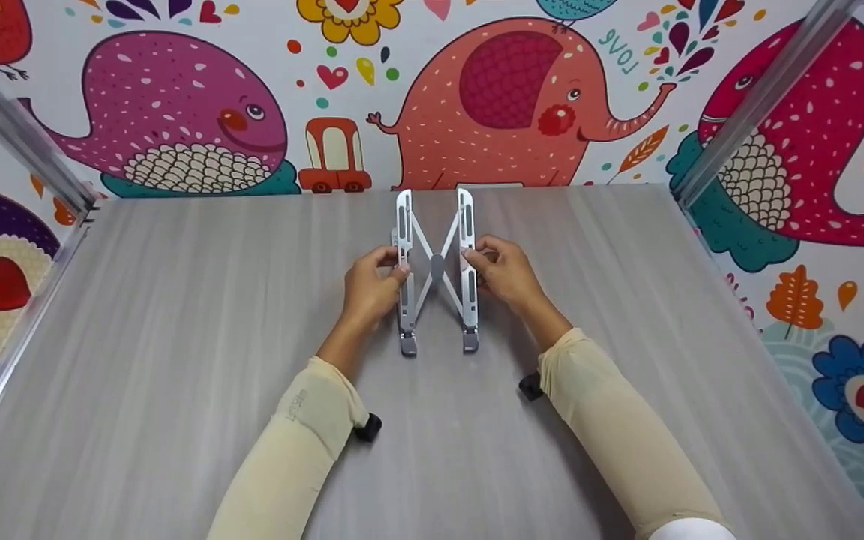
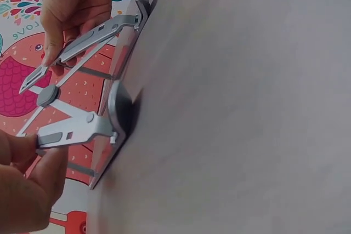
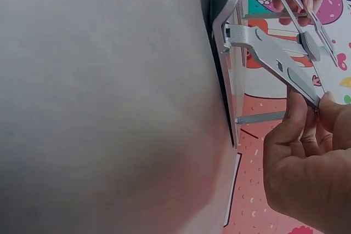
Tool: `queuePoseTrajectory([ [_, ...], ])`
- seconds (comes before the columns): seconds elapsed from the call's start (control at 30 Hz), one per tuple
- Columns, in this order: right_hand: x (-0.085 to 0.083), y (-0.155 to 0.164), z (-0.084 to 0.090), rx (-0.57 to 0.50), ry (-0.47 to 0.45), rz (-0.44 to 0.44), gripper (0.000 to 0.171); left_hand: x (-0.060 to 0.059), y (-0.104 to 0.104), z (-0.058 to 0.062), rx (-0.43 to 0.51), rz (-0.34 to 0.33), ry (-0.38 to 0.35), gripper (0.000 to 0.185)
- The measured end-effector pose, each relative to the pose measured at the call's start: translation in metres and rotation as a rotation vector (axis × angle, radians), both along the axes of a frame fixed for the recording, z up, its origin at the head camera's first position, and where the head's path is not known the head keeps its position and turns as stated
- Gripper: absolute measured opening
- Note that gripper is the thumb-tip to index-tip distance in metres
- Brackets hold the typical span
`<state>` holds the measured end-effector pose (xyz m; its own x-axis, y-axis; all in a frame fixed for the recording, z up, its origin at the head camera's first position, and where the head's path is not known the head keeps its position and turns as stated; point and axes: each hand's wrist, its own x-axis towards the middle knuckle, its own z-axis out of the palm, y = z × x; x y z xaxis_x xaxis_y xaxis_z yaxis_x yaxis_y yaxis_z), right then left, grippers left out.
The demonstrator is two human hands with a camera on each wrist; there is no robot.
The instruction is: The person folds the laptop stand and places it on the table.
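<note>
A silver folding stand [image 1: 436, 268] with two long rails and crossed struts lies on the grey table [image 1: 177, 337], near its far middle. My left hand [image 1: 399, 273] pinches the left rail about halfway along; my right hand [image 1: 474, 257] pinches the right rail at the same height. In the left wrist view the left hand [image 2: 27, 187] holds the near rail of the stand [image 2: 82, 127], and the right hand [image 2: 71, 4] grips the far rail. In the right wrist view my right hand [image 3: 307, 173] clasps the rail of the stand [image 3: 263, 47] between thumb and fingers.
Slanted metal frame posts rise at the table's far left corner [image 1: 19, 127] and far right corner [image 1: 762, 97]. A wall painted with bright cartoon animals [image 1: 507, 97] stands right behind the table's far edge. Bare tabletop lies on both sides of my arms.
</note>
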<state>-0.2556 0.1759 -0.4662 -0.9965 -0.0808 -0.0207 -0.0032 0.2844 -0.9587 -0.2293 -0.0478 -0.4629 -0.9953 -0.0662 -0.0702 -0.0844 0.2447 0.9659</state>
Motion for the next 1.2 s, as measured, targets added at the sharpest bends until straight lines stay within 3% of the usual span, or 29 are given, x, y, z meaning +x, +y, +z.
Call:
queuePoseTrajectory([
  [0.27, -0.005, -0.004, 0.001, -0.015, -0.015, 0.025, 0.016, -0.004, 0.006, -0.002, -0.025, -0.013, 0.026, 0.028],
  [0.6, -0.010, -0.012, 0.001, 0.041, -0.038, 0.033, 0.015, -0.007, 0.017, -0.005, -0.051, -0.009, 0.068, 0.029],
  [1.2, -0.017, -0.019, -0.001, -0.033, -0.055, 0.075, 0.016, -0.014, 0.029, -0.009, 0.020, -0.022, 0.048, 0.033],
])
